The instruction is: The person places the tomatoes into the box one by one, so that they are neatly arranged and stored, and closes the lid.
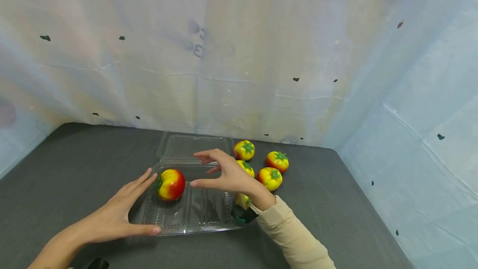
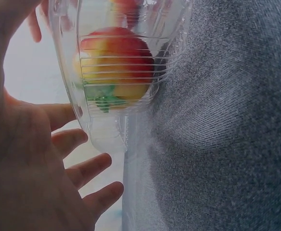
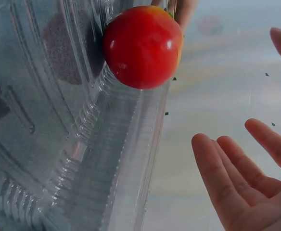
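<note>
A red-and-yellow tomato (image 1: 171, 184) with a green stem cap lies at the left end of a clear plastic clamshell box (image 1: 186, 231), whose lid (image 1: 198, 147) is folded back behind it. Spread wide, my left hand (image 1: 115, 217) stands at the box's left end, its thumb at the front rim and its fingertips near the tomato. In the left wrist view the tomato (image 2: 119, 62) shows through the ribbed wall of the box. My right hand (image 1: 228, 175) hovers over the right part of the box, fingers extended and nothing held; the tomato (image 3: 143, 47) is apart from it in the right wrist view.
Several more tomatoes stand on the dark grey table (image 1: 328, 206) right of the box, among them one at the back (image 1: 244, 150) and one farther right (image 1: 277, 161). My right wrist partly hides others. Pale plastic sheeting (image 1: 254, 53) hangs behind the table and along its sides.
</note>
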`<state>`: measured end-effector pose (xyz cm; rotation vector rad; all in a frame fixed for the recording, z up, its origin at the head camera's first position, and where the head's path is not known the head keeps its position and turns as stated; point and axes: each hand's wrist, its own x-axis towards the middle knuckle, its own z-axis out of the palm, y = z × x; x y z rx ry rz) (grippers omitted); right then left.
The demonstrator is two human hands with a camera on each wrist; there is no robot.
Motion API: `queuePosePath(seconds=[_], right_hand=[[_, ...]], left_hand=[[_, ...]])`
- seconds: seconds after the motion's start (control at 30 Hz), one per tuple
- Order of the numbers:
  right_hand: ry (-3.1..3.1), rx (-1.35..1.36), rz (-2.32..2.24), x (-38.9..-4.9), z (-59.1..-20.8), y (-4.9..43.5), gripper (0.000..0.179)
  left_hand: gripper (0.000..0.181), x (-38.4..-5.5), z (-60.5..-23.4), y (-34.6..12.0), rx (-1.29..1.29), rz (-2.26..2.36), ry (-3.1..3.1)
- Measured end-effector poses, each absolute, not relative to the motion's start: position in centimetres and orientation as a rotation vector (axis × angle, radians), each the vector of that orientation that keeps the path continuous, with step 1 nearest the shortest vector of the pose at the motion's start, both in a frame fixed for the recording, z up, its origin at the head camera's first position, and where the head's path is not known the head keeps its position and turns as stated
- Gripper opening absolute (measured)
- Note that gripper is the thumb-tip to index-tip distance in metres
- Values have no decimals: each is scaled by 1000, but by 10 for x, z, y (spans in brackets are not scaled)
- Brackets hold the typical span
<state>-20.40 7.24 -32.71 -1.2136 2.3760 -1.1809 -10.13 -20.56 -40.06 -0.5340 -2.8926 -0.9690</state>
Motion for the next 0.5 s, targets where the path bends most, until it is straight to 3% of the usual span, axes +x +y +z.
queuePosePath(seconds=[0.5], right_hand=[[2486, -1110, -1218, -204, -329, 108, 60]], left_hand=[[111, -104, -404, -209, -608, -986, -2843]])
